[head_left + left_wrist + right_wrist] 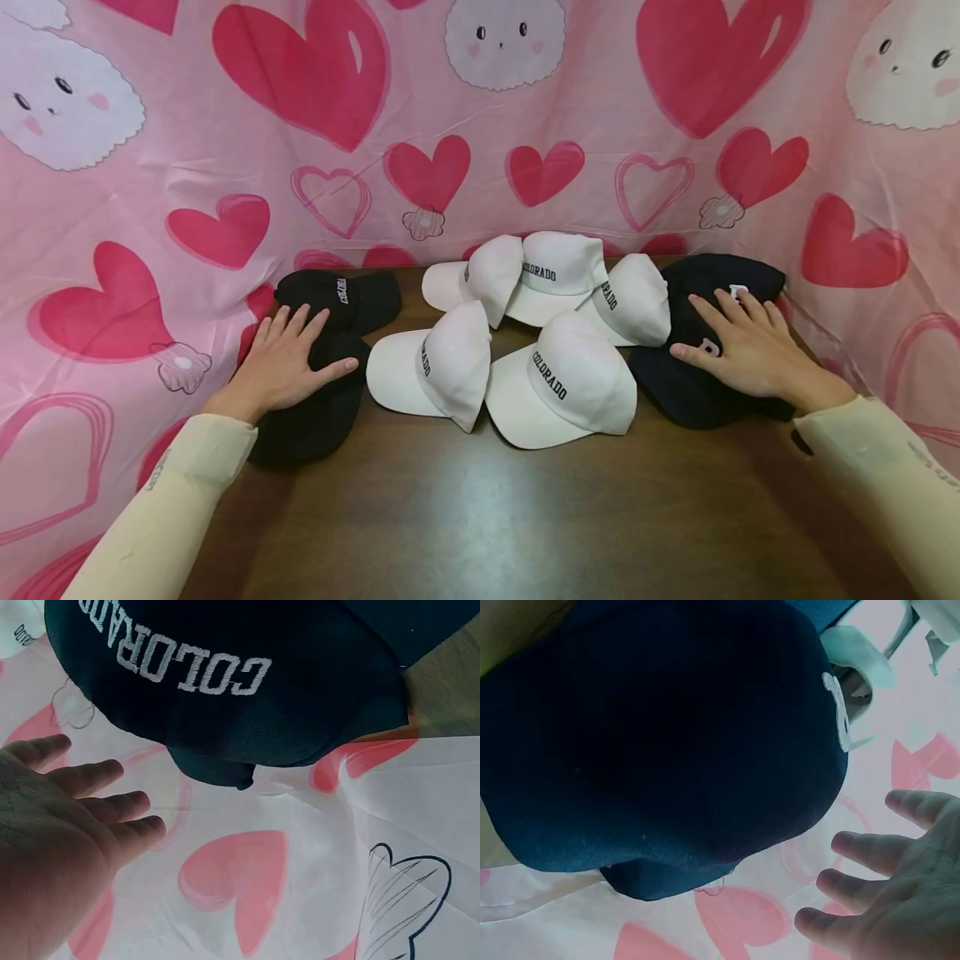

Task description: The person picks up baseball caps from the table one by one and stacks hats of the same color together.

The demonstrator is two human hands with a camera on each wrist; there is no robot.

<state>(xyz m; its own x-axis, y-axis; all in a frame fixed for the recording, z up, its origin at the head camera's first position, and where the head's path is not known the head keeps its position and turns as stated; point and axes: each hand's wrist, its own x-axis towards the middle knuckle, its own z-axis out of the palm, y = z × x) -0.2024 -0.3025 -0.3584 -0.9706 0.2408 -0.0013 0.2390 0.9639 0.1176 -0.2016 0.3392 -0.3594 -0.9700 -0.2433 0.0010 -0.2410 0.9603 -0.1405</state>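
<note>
My left hand, fingers spread, is over two black caps at the left. The rear black cap has light lettering; the front black cap is partly hidden by that hand. My right hand spreads its fingers over two dark navy caps at the right, a rear navy cap and a front navy cap, each with a pale letter. In the wrist views, the left fingers appear apart from the lettered cap, and the right fingers from a navy cap. Neither hand holds anything.
Several white caps marked COLORADO sit between the hands: a front right white cap, a front left white cap and a back row including a middle white cap. The brown table meets a pink heart-print cloth behind.
</note>
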